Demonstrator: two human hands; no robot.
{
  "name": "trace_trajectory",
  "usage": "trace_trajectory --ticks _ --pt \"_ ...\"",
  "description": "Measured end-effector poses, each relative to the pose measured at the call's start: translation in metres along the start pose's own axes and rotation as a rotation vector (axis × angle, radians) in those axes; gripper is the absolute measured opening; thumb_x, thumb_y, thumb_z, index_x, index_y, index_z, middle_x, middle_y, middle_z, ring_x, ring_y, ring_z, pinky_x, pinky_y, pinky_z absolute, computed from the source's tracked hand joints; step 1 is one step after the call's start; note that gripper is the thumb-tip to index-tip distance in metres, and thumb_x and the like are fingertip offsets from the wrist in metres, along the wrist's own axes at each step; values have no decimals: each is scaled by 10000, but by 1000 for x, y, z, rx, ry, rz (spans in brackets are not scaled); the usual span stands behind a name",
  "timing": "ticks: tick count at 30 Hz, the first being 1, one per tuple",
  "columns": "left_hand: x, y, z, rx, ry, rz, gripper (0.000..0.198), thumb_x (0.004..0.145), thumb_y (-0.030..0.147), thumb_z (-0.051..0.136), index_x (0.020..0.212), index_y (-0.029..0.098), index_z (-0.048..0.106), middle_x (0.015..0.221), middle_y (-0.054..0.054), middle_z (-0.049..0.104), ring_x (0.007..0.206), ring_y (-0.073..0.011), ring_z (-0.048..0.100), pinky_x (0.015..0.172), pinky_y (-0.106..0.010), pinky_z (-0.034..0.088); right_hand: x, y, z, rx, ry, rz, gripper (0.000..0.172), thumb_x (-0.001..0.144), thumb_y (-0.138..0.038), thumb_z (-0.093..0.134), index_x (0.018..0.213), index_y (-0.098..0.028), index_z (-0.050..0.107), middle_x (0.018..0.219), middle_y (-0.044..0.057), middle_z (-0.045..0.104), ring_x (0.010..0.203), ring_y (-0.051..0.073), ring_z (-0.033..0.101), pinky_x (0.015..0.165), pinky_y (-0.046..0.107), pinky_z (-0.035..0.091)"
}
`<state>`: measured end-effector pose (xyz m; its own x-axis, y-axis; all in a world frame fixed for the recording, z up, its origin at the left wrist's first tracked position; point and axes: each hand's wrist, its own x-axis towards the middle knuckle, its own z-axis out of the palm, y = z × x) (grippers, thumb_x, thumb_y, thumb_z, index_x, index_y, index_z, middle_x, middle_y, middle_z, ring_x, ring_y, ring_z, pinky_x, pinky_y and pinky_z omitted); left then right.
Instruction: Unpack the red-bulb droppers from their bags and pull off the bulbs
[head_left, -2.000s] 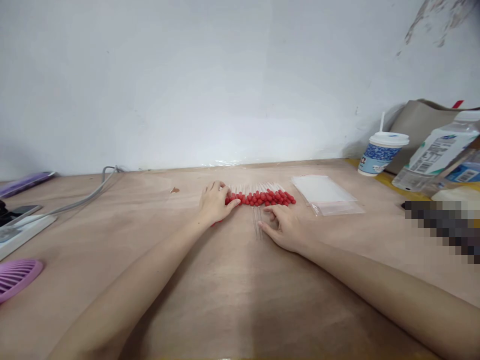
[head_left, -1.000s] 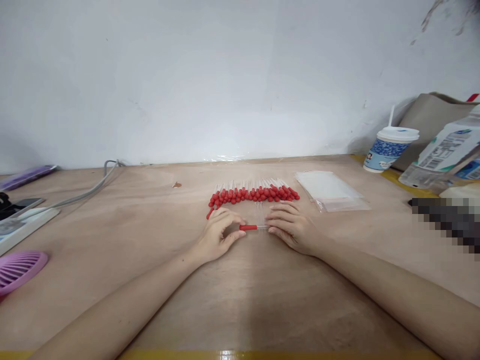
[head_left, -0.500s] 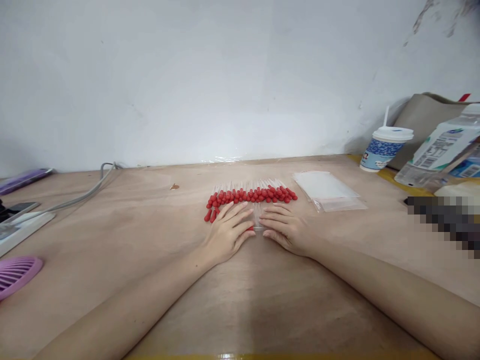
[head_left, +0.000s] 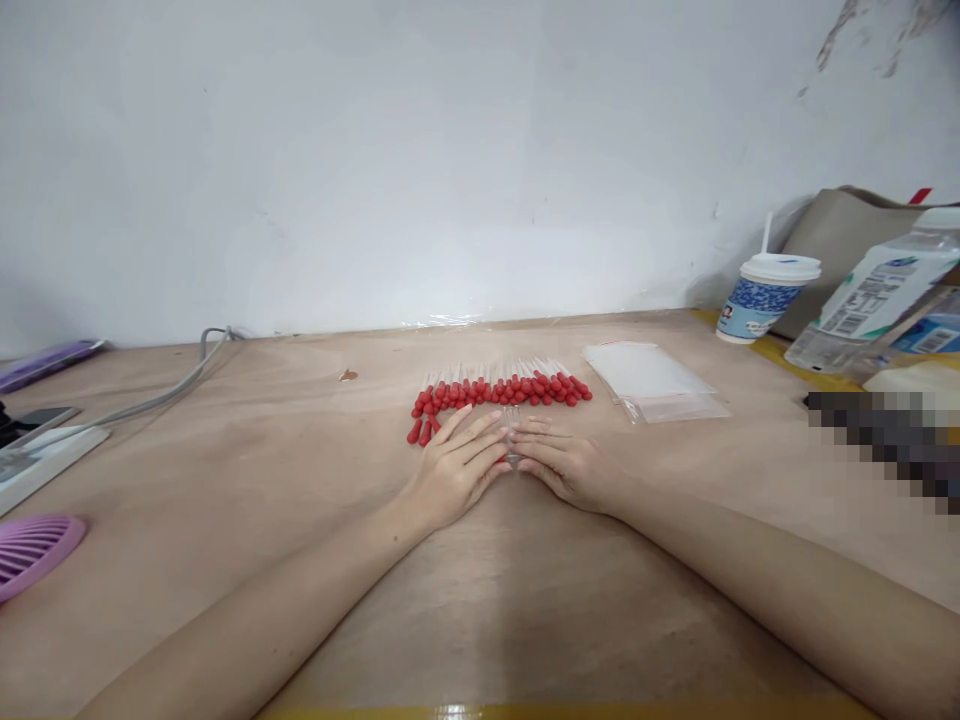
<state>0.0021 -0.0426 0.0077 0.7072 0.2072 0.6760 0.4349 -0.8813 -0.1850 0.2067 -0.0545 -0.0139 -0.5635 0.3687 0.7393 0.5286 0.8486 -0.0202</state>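
Droppers with red rubber bulbs and clear tubes lie on the table under and between my hands. My left hand rests over them palm down, its fingers stretched out toward the right. Opposite it, my right hand also lies with fingers extended, pointing left, its fingertips close to the left ones at the clear tubes. Both hands are open, pressing or resting without a grip. Red bulbs stick out left of my left hand. Just beyond, a row of droppers has its bulbs toward me and tubes toward the wall.
Clear plastic bags lie right of the row. Farther right stand a lidded cup with a straw and a plastic bottle. A grey cable, a purple case and a pink slatted object are at the left.
My right hand has moved slightly left, narrowing the gap to my left hand over the clear tubes. My left hand has stayed nearly in place.
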Motion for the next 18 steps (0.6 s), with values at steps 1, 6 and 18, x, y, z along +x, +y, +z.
trace_trajectory --ticks 1,6,18 --pt "0 0 0 8 1 8 167 844 212 525 989 158 589 1068 -51 652 1152 -205 497 1055 -456 295 0 0 1 6 4 -8 231 866 -198 470 1051 -138 595 1091 107 631 1068 179 559 934 347 479" --pt "1 2 -1 30 -35 17 115 847 202 515 898 150 604 1037 -52 664 1125 -194 522 1083 -451 247 0 0 0 12 31 -73 177 849 -158 487 978 -119 603 1015 116 658 992 174 599 910 330 497" --pt "0 4 -9 -61 -84 -24 117 849 188 496 845 159 609 978 -43 684 1067 -188 566 1094 -460 187 -3 -2 -5 -72 -65 -98 124 855 -163 477 848 -130 596 945 98 667 979 163 592 947 313 462"
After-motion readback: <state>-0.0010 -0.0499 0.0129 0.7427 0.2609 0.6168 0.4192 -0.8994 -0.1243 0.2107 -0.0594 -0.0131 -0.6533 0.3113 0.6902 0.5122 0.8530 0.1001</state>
